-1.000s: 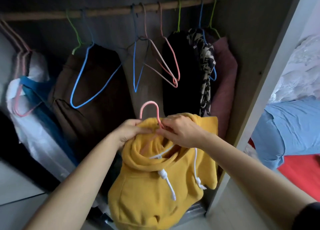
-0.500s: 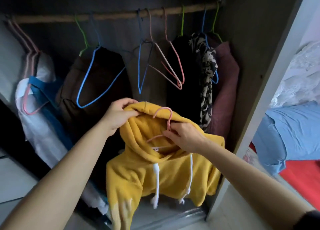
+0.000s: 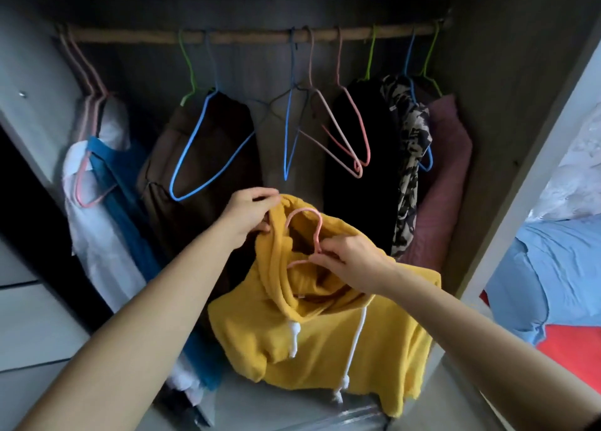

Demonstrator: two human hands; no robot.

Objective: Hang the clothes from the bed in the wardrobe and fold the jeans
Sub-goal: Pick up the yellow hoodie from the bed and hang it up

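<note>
A yellow hoodie (image 3: 325, 343) with white drawstrings hangs in front of the open wardrobe, held up by both hands. My left hand (image 3: 248, 214) grips the rim of its hood at the upper left. My right hand (image 3: 348, 258) pinches the neck of a pink wire hanger (image 3: 304, 217) that sits inside the hoodie's neck opening, its hook sticking up out of the hood. The wooden rail (image 3: 247, 35) runs across the top of the wardrobe, well above the hook.
Several empty wire hangers (image 3: 289, 131) hang mid-rail between a brown garment (image 3: 208, 157) and black, patterned and maroon clothes (image 3: 439, 170). White and blue clothes (image 3: 107, 203) hang at left. The wardrobe side panel (image 3: 520, 177) stands at right, with the bed (image 3: 559, 268) beyond.
The hoodie and hanger have been lifted higher toward the rail. My left hand moved from the neck to the hood's rim and pulled it up and left; the hood opened out.
</note>
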